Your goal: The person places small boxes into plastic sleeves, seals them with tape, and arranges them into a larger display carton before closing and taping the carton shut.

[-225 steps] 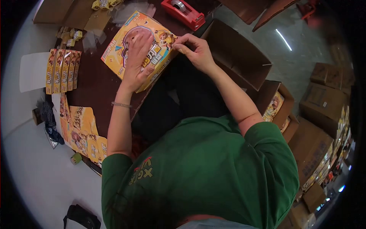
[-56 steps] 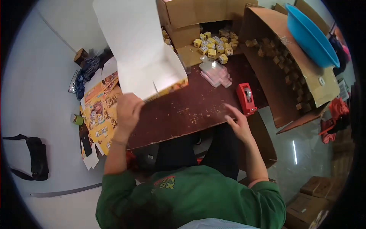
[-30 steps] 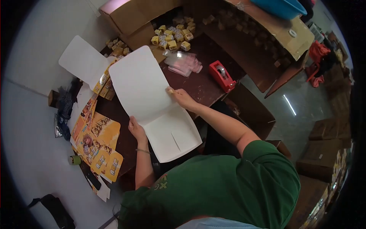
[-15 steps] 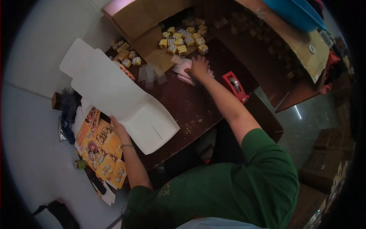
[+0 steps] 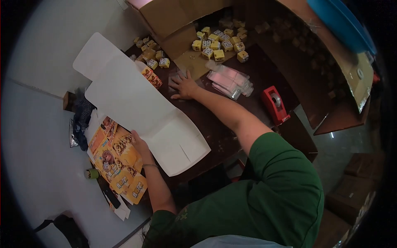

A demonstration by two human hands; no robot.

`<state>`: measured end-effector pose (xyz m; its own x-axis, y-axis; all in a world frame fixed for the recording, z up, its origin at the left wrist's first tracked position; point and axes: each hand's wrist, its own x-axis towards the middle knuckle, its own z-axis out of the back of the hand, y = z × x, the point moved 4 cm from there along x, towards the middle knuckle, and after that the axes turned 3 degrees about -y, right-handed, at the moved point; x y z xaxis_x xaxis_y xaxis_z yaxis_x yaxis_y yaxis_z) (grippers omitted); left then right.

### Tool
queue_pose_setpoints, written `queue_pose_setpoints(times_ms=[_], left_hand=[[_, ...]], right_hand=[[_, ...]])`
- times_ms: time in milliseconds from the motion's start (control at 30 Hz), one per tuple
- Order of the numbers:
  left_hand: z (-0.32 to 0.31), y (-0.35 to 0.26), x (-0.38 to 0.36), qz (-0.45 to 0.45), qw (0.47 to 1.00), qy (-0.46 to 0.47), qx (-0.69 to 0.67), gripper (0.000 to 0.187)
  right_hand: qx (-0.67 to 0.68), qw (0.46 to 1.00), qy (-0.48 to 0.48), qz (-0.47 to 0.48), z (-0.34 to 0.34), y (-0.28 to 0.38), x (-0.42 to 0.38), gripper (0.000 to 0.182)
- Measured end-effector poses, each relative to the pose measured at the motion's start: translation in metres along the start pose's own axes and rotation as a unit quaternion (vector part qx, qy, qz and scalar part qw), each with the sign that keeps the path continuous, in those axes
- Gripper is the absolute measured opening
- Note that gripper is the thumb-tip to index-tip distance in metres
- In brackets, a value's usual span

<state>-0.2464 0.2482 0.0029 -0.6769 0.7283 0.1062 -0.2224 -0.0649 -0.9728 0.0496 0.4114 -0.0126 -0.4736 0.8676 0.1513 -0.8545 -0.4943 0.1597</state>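
A white cardboard box [image 5: 165, 128], opened out with its long lid folded back, lies slanted over the table. My left hand [image 5: 141, 145] grips its near left edge, the fingers partly hidden behind the board. My right hand [image 5: 185, 87] is spread open over the dark table, touching some clear plastic pieces [image 5: 175, 78] beside the lid. To its right lies a stack of clear plastic packs with pink inside [image 5: 230, 79]. Small red-and-orange boxes [image 5: 151, 77] show past the lid's far edge.
Small yellow-and-white boxes [image 5: 218, 55] lie in several loose groups at the back, by a large open carton [image 5: 178, 18]. A red tape dispenser [image 5: 276, 105] stands on the right. Printed orange cardboard sheets [image 5: 124, 165] are piled on the left. A blue basin [image 5: 343, 20] sits upper right.
My right hand has let go of the pink-and-clear packs and moved left to the clear plastic pieces. My left hand stays on the white box. The whole view has shifted slightly.
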Motion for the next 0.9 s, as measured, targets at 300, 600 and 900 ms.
queue_pose_setpoints(times_ms=[300,600,900], left_hand=[[-0.059,-0.032,-0.016,-0.024,0.994,0.101,-0.039,0.056],[-0.07,-0.044,-0.028,-0.012,0.977,0.117,-0.18,0.047],[-0.02,-0.101,-0.122,-0.261,0.956,0.134,-0.015,0.017]], right_hand=[[0.057,0.991,-0.042,0.11,0.062,-0.039,-0.191,0.046],[-0.084,0.934,-0.09,-0.337,0.07,-0.047,-0.177,0.072],[0.1,0.916,-0.156,-0.356,0.046,-0.062,-0.202,0.067]])
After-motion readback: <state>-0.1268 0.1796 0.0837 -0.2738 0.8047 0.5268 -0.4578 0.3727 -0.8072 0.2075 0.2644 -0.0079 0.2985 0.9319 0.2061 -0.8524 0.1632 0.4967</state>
